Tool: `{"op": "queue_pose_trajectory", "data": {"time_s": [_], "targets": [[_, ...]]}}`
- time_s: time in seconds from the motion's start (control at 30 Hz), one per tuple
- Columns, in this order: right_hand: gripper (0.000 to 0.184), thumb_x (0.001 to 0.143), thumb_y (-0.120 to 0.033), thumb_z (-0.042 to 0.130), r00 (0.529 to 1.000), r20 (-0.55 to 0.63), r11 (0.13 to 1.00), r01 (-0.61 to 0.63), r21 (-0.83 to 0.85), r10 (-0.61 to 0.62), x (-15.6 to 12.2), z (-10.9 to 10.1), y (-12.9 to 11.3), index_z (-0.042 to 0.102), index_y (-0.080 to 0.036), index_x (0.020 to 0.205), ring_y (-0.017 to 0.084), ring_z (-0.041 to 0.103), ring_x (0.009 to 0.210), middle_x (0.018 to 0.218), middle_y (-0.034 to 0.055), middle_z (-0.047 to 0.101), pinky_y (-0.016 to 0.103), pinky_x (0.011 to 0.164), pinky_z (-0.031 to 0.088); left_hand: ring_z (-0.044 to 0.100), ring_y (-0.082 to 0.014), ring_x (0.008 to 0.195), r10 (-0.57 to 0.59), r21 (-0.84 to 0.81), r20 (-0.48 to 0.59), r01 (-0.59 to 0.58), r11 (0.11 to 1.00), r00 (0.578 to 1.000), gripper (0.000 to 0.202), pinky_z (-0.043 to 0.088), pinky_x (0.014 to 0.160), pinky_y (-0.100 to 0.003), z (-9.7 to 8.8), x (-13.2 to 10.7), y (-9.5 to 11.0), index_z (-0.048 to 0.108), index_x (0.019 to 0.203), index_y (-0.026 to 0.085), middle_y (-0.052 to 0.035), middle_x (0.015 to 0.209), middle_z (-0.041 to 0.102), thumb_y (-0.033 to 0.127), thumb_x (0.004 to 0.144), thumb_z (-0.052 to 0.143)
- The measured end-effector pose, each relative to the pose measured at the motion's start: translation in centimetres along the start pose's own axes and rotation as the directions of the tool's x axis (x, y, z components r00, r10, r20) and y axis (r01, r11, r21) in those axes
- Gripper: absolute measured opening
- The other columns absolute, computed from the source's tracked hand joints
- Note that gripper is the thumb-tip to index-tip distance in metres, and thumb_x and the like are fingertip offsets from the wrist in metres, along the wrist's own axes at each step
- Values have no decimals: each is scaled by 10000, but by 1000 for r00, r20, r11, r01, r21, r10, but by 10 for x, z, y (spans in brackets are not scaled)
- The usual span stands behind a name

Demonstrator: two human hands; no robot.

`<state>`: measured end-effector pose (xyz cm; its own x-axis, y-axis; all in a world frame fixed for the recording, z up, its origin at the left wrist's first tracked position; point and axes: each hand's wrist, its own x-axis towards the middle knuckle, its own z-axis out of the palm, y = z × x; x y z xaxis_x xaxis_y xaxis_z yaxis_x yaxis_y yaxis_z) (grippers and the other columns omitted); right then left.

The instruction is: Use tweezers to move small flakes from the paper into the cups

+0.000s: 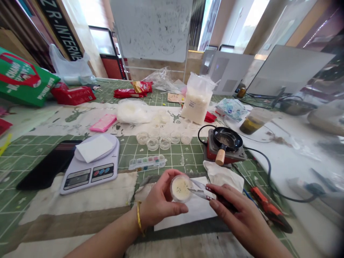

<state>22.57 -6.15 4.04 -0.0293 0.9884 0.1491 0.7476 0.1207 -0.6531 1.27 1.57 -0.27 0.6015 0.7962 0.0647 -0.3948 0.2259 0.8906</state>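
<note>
My left hand [158, 202] is closed round a small clear round container [180, 188] of pale wax with dark specks, tilted toward me. My right hand [236, 213] pinches metal tweezers [200, 190], whose tips rest on the container's surface. Both hover over a white sheet of paper [193, 211] on the green cutting mat [185, 157]. A gold bangle sits on my left wrist.
Beyond my hands lie a paint palette strip [147, 162], several small clear cups [163, 138], a digital scale [91, 163], a black phone [48, 165], a small black pan on a red heater [225, 145] with a cable, a bag of white granules [196, 100], and a red-handled tool [271, 211].
</note>
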Motion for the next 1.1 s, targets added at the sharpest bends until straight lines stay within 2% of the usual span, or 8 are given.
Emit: {"op": "queue_pose_trajectory", "data": {"time_s": [0.2, 0.37, 0.5, 0.67, 0.8, 0.9, 1.03, 1.1], "targets": [[312, 869, -393, 531, 997, -72, 999, -36, 5, 37, 15, 2, 9, 652, -209, 1090, 220, 647, 898, 972, 85, 677, 304, 698, 546, 578, -171, 819, -34, 23, 53, 33, 999, 998, 619, 442, 723, -286, -2, -1, 4, 560, 1087, 239, -16, 947, 600, 189, 538, 841], [299, 884, -353, 527, 1000, 9, 998, -7, 56, 6, 1, 2, 5, 621, -253, 1150, 207, 635, 929, 997, 66, 666, 299, 739, 537, 591, -185, 909, -68, -46, 31, 69, 997, 997, 623, 445, 789, -288, -7, 0, 4, 587, 1136, 238, -41, 1040, 618, 174, 563, 824], [297, 884, -372, 524, 999, -28, 998, -26, 57, 27, 7, 5, 5, 633, -218, 1114, 206, 635, 896, 951, 74, 663, 306, 735, 534, 599, -221, 968, -67, -63, 91, 73, 995, 994, 647, 445, 853, -334, -7, 0, 5, 610, 1139, 225, -65, 1081, 635, 150, 538, 837], [299, 883, -341, 534, 998, -41, 998, 42, 44, -40, 5, -1, 4, 606, -259, 1162, 193, 630, 917, 986, 57, 654, 261, 694, 529, 564, -254, 1087, -56, -57, 71, 61, 997, 996, 797, 399, 947, -392, -7, 0, 6, 487, 1295, 262, -81, 1177, 604, 132, 578, 810], [291, 879, -368, 533, 1000, 0, 1000, 11, 9, -11, 6, -4, 8, 626, -241, 1125, 192, 642, 869, 928, 55, 661, 276, 700, 534, 561, -265, 1088, -20, -29, 125, 24, 999, 992, 898, 385, 957, -405, -8, 0, 6, 395, 1367, 260, -95, 1167, 602, 104, 579, 796], [296, 882, -378, 526, 999, -32, 1000, -6, 4, 6, 8, -7, 11, 625, -235, 1122, 205, 639, 932, 1006, 69, 664, 275, 714, 537, 569, -256, 1072, -25, -17, 164, 28, 999, 986, 925, 395, 943, -397, -10, -2, 6, 371, 1380, 278, -93, 1161, 604, 91, 577, 792], [301, 870, -376, 547, 999, 36, 998, 32, -48, -31, 6, -9, 13, 619, -270, 1142, 208, 634, 954, 1028, 58, 661, 273, 718, 534, 566, -234, 1069, -44, 5, 189, 44, 999, 981, 933, 400, 936, -374, -11, -1, 5, 372, 1376, 316, -70, 1182, 588, 60, 576, 779], [308, 874, -390, 532, 1000, -25, 998, -14, -57, 12, 7, -8, 16, 622, -236, 1124, 212, 640, 920, 991, 73, 662, 290, 724, 533, 566, -226, 1056, -34, 43, 211, 25, 999, 977, 927, 403, 930, -365, -11, 0, 5, 377, 1375, 322, -62, 1170, 586, 52, 578, 767]]}}
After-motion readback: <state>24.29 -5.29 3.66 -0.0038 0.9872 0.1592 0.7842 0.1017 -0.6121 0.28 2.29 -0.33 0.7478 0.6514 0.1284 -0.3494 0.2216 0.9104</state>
